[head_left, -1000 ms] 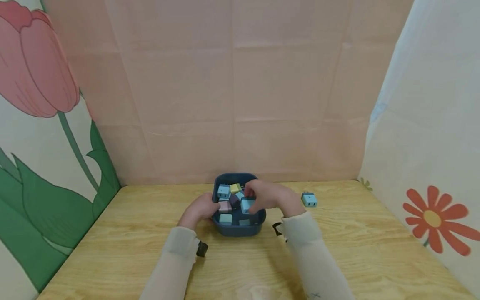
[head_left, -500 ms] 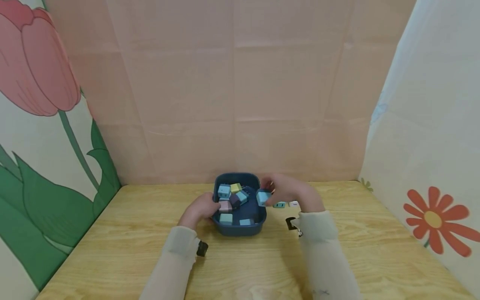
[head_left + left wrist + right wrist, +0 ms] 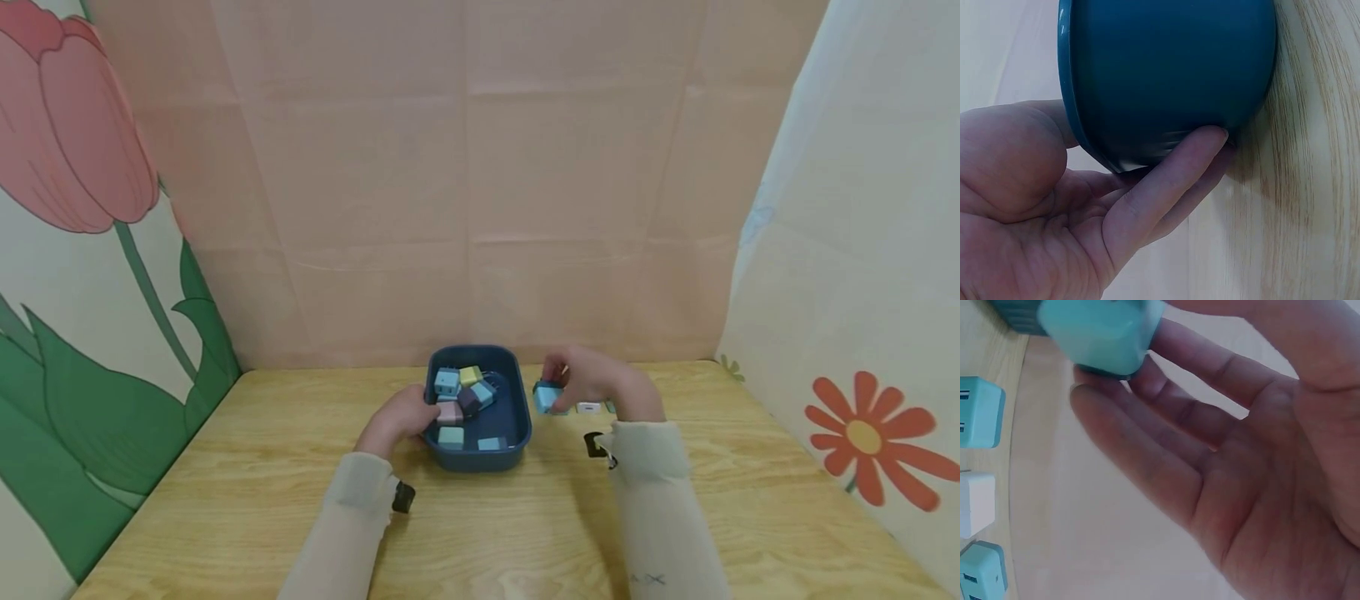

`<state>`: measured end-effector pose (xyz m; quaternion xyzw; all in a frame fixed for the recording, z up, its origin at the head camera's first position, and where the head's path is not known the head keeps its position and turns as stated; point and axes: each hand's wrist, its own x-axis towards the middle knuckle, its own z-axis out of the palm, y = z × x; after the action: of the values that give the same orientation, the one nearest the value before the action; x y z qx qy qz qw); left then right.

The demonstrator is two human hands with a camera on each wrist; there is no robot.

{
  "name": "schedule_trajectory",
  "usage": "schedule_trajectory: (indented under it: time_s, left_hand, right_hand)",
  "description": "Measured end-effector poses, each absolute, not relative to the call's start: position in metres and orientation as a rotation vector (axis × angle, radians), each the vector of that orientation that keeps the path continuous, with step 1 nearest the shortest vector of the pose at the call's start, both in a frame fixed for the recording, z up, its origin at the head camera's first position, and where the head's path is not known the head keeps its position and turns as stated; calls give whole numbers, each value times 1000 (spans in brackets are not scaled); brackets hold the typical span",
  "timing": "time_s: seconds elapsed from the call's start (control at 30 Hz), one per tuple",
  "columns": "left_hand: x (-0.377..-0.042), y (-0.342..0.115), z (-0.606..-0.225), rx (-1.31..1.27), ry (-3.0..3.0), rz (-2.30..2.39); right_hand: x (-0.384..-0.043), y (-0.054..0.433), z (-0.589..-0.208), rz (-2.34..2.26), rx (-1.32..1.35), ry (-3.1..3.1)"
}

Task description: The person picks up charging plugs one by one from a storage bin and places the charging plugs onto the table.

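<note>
My left hand [image 3: 399, 419] grips the left rim of a dark blue plastic basin [image 3: 480, 463], thumb at the rim and fingers along its outer wall [image 3: 1166, 69]. Just right of the basin, my right hand [image 3: 596, 382] pinches a light blue USB charger [image 3: 549, 398] between thumb and fingertips. In the right wrist view this charger [image 3: 1097, 334] appears above the table. Several chargers lie inside the basin, among them a blue one [image 3: 447, 382], a yellow one [image 3: 470, 376], a dark purple one [image 3: 468, 402] and a pinkish one [image 3: 449, 413].
Beside the right hand, a white charger [image 3: 977, 503] stands on the wooden table between two light blue chargers [image 3: 982, 412] [image 3: 984, 572]. A pinkish sheet [image 3: 480, 208] closes off the back, with flower-printed sheets [image 3: 862, 250] at both sides.
My right hand has lifted the light blue charger out of the basin and carried it right, past the rim, over the table. The left hand and the basin have stayed in place.
</note>
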<state>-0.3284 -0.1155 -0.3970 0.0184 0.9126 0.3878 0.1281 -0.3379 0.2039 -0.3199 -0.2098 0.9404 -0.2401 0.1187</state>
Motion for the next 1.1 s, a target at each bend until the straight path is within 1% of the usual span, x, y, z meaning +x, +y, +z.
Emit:
schedule_trajectory:
  time_s: [0.37,1.1]
  left_hand:
    - [-325,-115,-394,57,2657,1127]
    - [-327,-115,-395,65,2658,1123]
  right_hand:
    - [-335,209,-329,-652,-451,2703]
    - [-343,213,-344,-532,-457,2682]
